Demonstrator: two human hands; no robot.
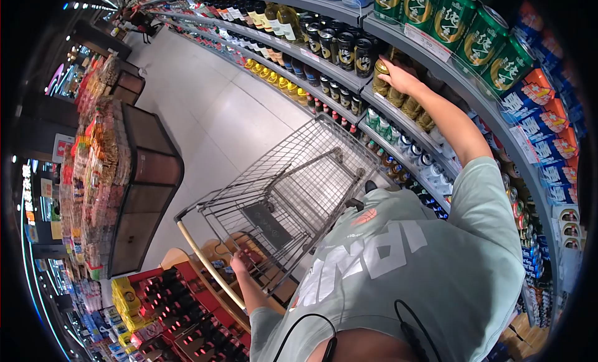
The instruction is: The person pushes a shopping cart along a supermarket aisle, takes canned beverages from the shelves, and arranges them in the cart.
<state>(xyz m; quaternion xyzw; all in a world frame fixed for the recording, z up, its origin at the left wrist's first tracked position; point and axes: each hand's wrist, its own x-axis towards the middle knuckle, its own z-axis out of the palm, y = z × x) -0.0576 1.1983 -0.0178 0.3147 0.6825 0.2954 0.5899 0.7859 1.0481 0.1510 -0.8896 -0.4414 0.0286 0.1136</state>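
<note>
Your right grip (400, 79) is at a middle shelf, thumb and fingers part-closed about the upper part of a gold can (379, 87); you cannot tell from here how firmly they press. That can stands at the front of its row, and more gold cans (411, 107) sit just beside it under your wrist. On the other side of the grip, farther along the same shelf, black cans (346, 51) stand close by, with wine bottles (286, 23) beyond them. Above the grip, green cans (451, 19) line the next shelf up, a price label (427, 43) on its edge. Below the grip, the lower shelf carries small green-capped bottles (374, 119). Behind your reaching arm, on the green cans' level, are blue-and-orange packs (548, 125). Down and to the left of the grip, well apart from it, a wire shopping cart (321, 191) stands against the lower shelves. Your left grip (239, 262) hangs by the cart's pale handle (208, 268); its fingers are too small to tell whether they hold anything. Farthest across the floor (208, 97) from the right grip, a dark display stand (146, 216) bears piled packets (103, 169).
</note>
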